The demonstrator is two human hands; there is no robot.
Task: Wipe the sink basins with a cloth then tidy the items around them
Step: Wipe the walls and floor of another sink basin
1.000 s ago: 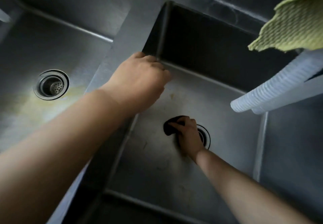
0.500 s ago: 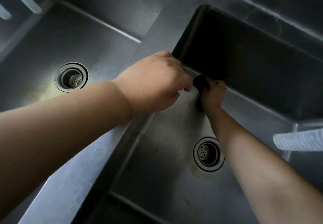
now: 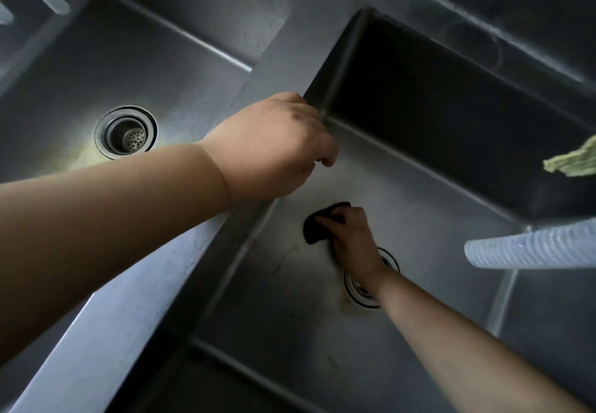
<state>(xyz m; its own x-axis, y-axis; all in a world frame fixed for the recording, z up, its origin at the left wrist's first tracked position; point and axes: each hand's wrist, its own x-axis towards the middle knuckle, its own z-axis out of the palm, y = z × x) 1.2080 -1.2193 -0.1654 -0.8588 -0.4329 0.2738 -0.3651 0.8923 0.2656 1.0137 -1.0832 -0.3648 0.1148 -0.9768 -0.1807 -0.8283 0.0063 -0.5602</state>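
Two dark steel sink basins lie side by side. Down in the right basin, my right hand grips a small dark cloth and presses it on the basin floor, just up-left of the drain, which my wrist partly hides. My left hand rests on the divider between the basins, with its fingers curled over the edge toward the right basin. The left basin shows its own drain strainer and a yellowish stain beside it.
A pale ribbed hose reaches in from the right edge over the right basin. A green waffle cloth hangs at the right edge above it. A yellowish stain lies below the right drain. The back wall of the right basin is in deep shadow.
My right hand has drawn the dark cloth from the far wall of the right basin back toward the drain. My left hand has stayed on the divider. The green cloth has come back into view.
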